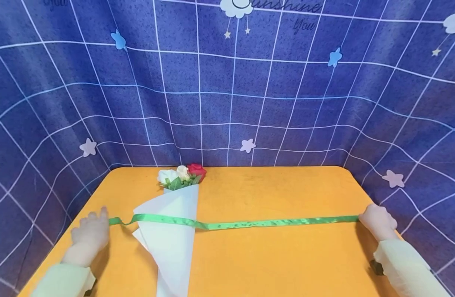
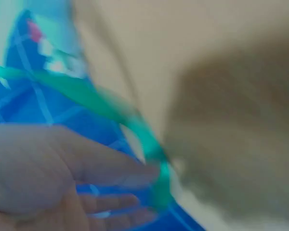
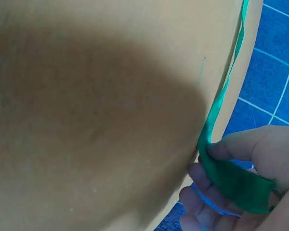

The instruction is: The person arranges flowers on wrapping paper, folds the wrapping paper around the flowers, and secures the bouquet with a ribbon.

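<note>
A long green ribbon (image 1: 264,223) runs across the table, passing over the white wrapping paper (image 1: 171,243) of a bouquet. White, cream and red flowers (image 1: 183,173) with green leaves show at the bouquet's top. At the ribbon's left end, my left hand (image 1: 90,233) pinches it between thumb and fingers; the left wrist view is blurred. My right hand (image 1: 378,222) holds the other end near the table's right edge. In the right wrist view the ribbon's tail (image 3: 238,187) lies across the fingers under the thumb. Near the left hand the ribbon has a small twist.
The orange table (image 1: 272,264) has rounded far corners. A blue curtain (image 1: 227,103) with a white grid, stars and clouds surrounds it at the back and sides. A dark band (image 1: 377,267) shows at the right sleeve's cuff.
</note>
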The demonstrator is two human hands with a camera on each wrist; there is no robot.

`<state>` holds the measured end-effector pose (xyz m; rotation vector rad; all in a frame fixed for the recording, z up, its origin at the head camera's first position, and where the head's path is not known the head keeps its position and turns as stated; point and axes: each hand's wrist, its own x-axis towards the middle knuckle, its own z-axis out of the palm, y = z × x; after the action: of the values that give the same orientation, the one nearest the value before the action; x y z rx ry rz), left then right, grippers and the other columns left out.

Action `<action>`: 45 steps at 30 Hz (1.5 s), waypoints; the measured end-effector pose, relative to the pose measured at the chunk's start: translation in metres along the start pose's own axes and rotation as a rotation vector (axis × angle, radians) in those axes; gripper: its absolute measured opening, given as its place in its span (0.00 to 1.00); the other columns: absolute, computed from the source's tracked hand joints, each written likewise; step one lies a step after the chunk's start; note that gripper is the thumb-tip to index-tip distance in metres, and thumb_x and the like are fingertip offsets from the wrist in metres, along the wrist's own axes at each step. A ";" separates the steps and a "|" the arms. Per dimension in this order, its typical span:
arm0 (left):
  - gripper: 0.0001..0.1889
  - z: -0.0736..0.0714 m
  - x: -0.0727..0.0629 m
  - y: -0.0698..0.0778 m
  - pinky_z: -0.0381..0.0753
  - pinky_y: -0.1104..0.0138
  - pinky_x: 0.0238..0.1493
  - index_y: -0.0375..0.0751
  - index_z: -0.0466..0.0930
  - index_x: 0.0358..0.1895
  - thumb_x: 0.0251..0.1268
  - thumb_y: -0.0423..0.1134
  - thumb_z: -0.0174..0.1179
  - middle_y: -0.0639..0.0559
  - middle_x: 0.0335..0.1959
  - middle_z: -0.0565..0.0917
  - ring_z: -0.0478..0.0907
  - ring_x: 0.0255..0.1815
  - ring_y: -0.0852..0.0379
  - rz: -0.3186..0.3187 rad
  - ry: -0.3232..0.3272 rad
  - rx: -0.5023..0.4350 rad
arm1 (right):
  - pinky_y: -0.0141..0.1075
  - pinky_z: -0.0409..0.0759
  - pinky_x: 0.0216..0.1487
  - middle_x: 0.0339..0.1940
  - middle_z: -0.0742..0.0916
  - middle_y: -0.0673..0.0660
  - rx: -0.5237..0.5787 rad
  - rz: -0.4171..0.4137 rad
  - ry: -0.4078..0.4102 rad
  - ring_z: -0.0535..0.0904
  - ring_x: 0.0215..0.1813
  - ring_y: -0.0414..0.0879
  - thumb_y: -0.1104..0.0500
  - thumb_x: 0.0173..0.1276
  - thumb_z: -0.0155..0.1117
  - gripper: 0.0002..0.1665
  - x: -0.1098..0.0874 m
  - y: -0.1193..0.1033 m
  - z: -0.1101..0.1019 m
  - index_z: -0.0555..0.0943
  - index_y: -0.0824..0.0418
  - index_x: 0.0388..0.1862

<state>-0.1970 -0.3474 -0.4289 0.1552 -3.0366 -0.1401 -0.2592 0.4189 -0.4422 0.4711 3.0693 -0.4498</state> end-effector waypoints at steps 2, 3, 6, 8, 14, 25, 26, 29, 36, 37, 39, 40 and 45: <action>0.31 -0.005 -0.003 0.013 0.67 0.32 0.39 0.24 0.43 0.70 0.64 0.22 0.40 0.16 0.57 0.60 0.60 0.53 0.19 0.078 0.071 -0.008 | 0.65 0.65 0.32 0.32 0.78 0.78 -0.021 -0.034 0.068 0.73 0.35 0.74 0.58 0.54 0.55 0.14 -0.001 -0.003 0.002 0.76 0.70 0.28; 0.33 -0.009 -0.004 0.020 0.66 0.32 0.40 0.24 0.41 0.71 0.63 0.21 0.41 0.17 0.59 0.58 0.59 0.55 0.20 0.110 0.149 -0.009 | 0.68 0.63 0.34 0.32 0.78 0.79 -0.034 -0.055 0.105 0.71 0.36 0.76 0.57 0.54 0.55 0.15 -0.002 -0.005 0.003 0.76 0.71 0.30; 0.33 -0.022 -0.007 0.039 0.65 0.33 0.44 0.23 0.47 0.70 0.58 0.20 0.44 0.20 0.60 0.63 0.60 0.58 0.23 0.185 0.393 -0.030 | 0.72 0.55 0.38 0.35 0.76 0.79 -0.069 -0.114 0.228 0.65 0.41 0.78 0.56 0.56 0.56 0.19 -0.004 -0.017 0.006 0.75 0.73 0.35; 0.35 -0.033 -0.008 0.051 0.63 0.34 0.49 0.23 0.54 0.67 0.51 0.21 0.49 0.22 0.59 0.65 0.61 0.58 0.25 0.238 0.483 -0.048 | 0.73 0.53 0.39 0.37 0.75 0.77 -0.083 -0.150 0.281 0.63 0.43 0.77 0.55 0.58 0.55 0.20 -0.006 -0.028 0.006 0.74 0.74 0.38; 0.28 -0.045 -0.020 0.101 0.55 0.38 0.63 0.35 0.66 0.65 0.60 0.36 0.59 0.33 0.66 0.66 0.58 0.67 0.32 0.503 0.351 -0.067 | 0.66 0.63 0.35 0.37 0.80 0.72 -0.076 -0.281 0.401 0.71 0.39 0.72 0.56 0.59 0.55 0.18 -0.018 -0.073 0.007 0.78 0.69 0.41; 0.27 -0.013 -0.060 0.146 0.63 0.45 0.63 0.45 0.76 0.59 0.58 0.53 0.62 0.43 0.65 0.71 0.63 0.68 0.39 0.826 -0.079 -0.114 | 0.53 0.78 0.32 0.41 0.84 0.65 0.081 -0.629 0.401 0.80 0.41 0.63 0.60 0.57 0.64 0.13 -0.045 -0.171 0.033 0.82 0.65 0.41; 0.27 -0.011 -0.061 0.145 0.63 0.45 0.63 0.45 0.76 0.59 0.58 0.55 0.62 0.42 0.65 0.71 0.62 0.68 0.39 0.822 -0.104 -0.120 | 0.52 0.79 0.36 0.42 0.84 0.65 0.104 -0.661 0.387 0.80 0.42 0.63 0.60 0.57 0.64 0.13 -0.048 -0.179 0.036 0.81 0.65 0.41; 0.29 -0.005 -0.062 0.141 0.62 0.44 0.63 0.45 0.76 0.59 0.57 0.57 0.61 0.42 0.66 0.70 0.61 0.69 0.38 0.791 -0.157 -0.126 | 0.51 0.79 0.45 0.43 0.84 0.63 0.179 -0.743 0.326 0.80 0.47 0.60 0.62 0.57 0.66 0.14 -0.060 -0.205 0.047 0.81 0.64 0.43; 0.31 0.006 -0.064 0.129 0.63 0.38 0.59 0.45 0.76 0.59 0.54 0.58 0.63 0.42 0.67 0.68 0.61 0.68 0.34 0.728 -0.222 -0.168 | 0.46 0.76 0.55 0.48 0.84 0.58 0.209 -1.033 0.124 0.79 0.53 0.54 0.61 0.59 0.67 0.15 -0.090 -0.260 0.075 0.81 0.62 0.46; 0.32 0.008 -0.064 0.128 0.63 0.38 0.59 0.45 0.75 0.60 0.54 0.58 0.63 0.42 0.67 0.68 0.61 0.68 0.34 0.722 -0.226 -0.172 | 0.45 0.76 0.56 0.49 0.84 0.58 0.190 -1.078 0.087 0.78 0.54 0.53 0.61 0.60 0.66 0.16 -0.094 -0.267 0.078 0.80 0.62 0.48; 0.32 0.010 -0.065 0.126 0.63 0.37 0.59 0.46 0.75 0.61 0.53 0.58 0.63 0.42 0.68 0.68 0.60 0.68 0.34 0.709 -0.230 -0.180 | 0.45 0.74 0.59 0.53 0.82 0.58 0.136 -1.156 0.025 0.76 0.57 0.53 0.60 0.63 0.64 0.17 -0.101 -0.278 0.085 0.79 0.61 0.51; 0.33 0.012 -0.065 0.126 0.62 0.37 0.59 0.46 0.74 0.61 0.53 0.58 0.63 0.42 0.68 0.67 0.61 0.68 0.34 0.702 -0.230 -0.182 | 0.45 0.73 0.61 0.55 0.81 0.59 0.115 -1.186 -0.003 0.75 0.59 0.53 0.60 0.64 0.62 0.18 -0.104 -0.282 0.087 0.79 0.61 0.53; 0.33 0.016 -0.067 0.123 0.65 0.41 0.59 0.45 0.73 0.62 0.52 0.56 0.66 0.39 0.66 0.69 0.64 0.66 0.36 0.685 -0.215 -0.192 | 0.43 0.67 0.66 0.64 0.76 0.59 -0.004 -1.300 -0.069 0.71 0.65 0.52 0.59 0.68 0.58 0.22 -0.112 -0.298 0.101 0.75 0.60 0.61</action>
<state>-0.1438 -0.2173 -0.4387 -0.9524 -3.0492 -0.4035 -0.2444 0.0853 -0.4508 -1.5513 2.8281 -0.3842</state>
